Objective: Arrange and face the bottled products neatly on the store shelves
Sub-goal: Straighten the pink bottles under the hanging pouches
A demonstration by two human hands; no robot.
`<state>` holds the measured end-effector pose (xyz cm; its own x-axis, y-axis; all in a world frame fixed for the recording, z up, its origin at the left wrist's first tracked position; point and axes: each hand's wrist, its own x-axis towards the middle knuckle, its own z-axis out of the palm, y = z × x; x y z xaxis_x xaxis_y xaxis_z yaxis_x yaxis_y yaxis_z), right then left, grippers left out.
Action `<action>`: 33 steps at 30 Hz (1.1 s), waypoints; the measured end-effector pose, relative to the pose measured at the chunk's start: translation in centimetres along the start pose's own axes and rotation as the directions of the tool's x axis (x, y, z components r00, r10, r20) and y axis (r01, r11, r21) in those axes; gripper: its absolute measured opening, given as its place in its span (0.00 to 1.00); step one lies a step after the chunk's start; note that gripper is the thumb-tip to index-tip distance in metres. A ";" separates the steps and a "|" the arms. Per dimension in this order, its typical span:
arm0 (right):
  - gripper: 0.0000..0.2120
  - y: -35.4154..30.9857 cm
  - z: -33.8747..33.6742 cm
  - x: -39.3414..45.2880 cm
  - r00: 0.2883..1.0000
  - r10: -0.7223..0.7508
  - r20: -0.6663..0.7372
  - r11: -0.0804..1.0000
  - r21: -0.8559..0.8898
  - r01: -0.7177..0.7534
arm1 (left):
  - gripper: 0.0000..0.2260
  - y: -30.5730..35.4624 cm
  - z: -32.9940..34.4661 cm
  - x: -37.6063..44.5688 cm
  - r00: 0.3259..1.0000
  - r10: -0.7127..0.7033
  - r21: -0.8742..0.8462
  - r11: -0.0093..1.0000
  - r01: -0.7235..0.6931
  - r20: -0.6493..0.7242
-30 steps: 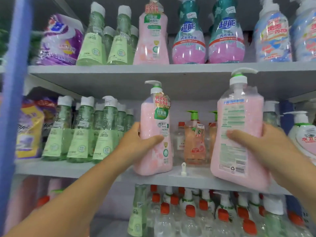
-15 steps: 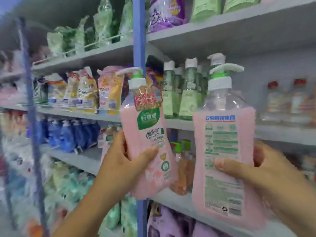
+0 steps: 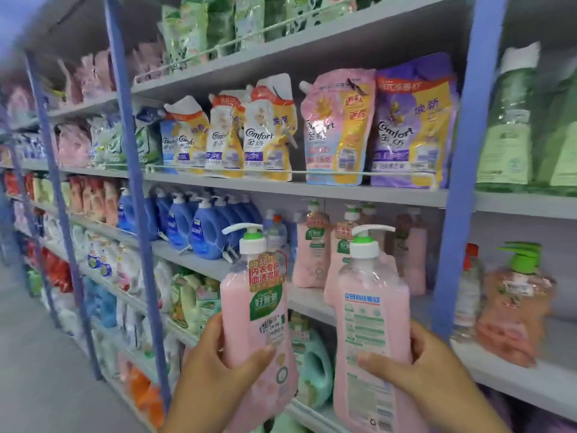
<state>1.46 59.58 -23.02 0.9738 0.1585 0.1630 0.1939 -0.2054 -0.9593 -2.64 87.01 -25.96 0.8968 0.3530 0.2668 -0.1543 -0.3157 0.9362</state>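
Note:
I hold two pink pump bottles in front of the shelving. My left hand (image 3: 215, 367) grips the left pink bottle (image 3: 249, 310), whose front label with green logo faces me. My right hand (image 3: 427, 367) grips the right pink bottle (image 3: 371, 310), which shows its back label with small print. Both have white pumps with green collars and are held upright, off the shelf. Behind them on the shelf (image 3: 307, 300) stand more pink pump bottles (image 3: 312, 254) of the same kind.
Blue jugs (image 3: 206, 229) fill the shelf to the left. Comfort refill pouches (image 3: 340, 126) line the shelf above. A blue upright post (image 3: 459, 189) stands right of the pink row, with an orange pump bottle (image 3: 515, 304) beyond it. The aisle floor (image 3: 37, 354) lies at left.
My view has swung left along the aisle to another shelf bay. Both hands have kept their bottles and carried them away from the earlier shelf, now held lower in view.

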 end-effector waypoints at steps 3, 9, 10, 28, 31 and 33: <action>0.26 0.5 2.3 3.1 1.000 -0.002 -0.014 1.000 -0.007 0.002 | 0.28 -2.2 -1.1 3.5 1.000 -0.009 -0.018 1.000 0.008 -0.017; 0.26 1.8 6.3 11.0 0.997 -0.053 -0.056 0.998 0.031 0.055 | 0.24 -4.8 -1.0 11.6 0.998 0.001 -0.020 1.000 -0.002 -0.055; 0.25 1.9 7.1 12.6 0.996 -0.059 -0.065 0.997 0.038 0.061 | 0.24 -5.1 -1.1 13.1 0.998 0.007 -0.012 1.000 -0.007 -0.059; 0.30 5.6 23.6 33.8 0.905 -0.015 -0.426 0.997 -0.080 -0.021 | 0.28 -15.3 -1.6 40.4 0.990 0.136 -0.034 0.990 -0.135 0.032; 0.35 5.7 26.2 36.8 0.840 0.000 -0.542 0.989 -0.126 -0.081 | 0.29 -16.6 -1.7 44.0 0.985 0.147 -0.055 0.988 -0.142 0.090; 0.31 5.0 28.0 38.4 0.833 0.042 -0.552 0.980 -0.141 -0.142 | 0.30 -16.9 -1.9 45.8 0.981 0.157 -0.054 0.987 -0.152 0.117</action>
<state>36.46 91.62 -28.00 0.8847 -0.4093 0.2232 0.0684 -0.3596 -0.9306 40.25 110.13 -29.12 0.9038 0.1935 0.3818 -0.3105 -0.3177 0.8959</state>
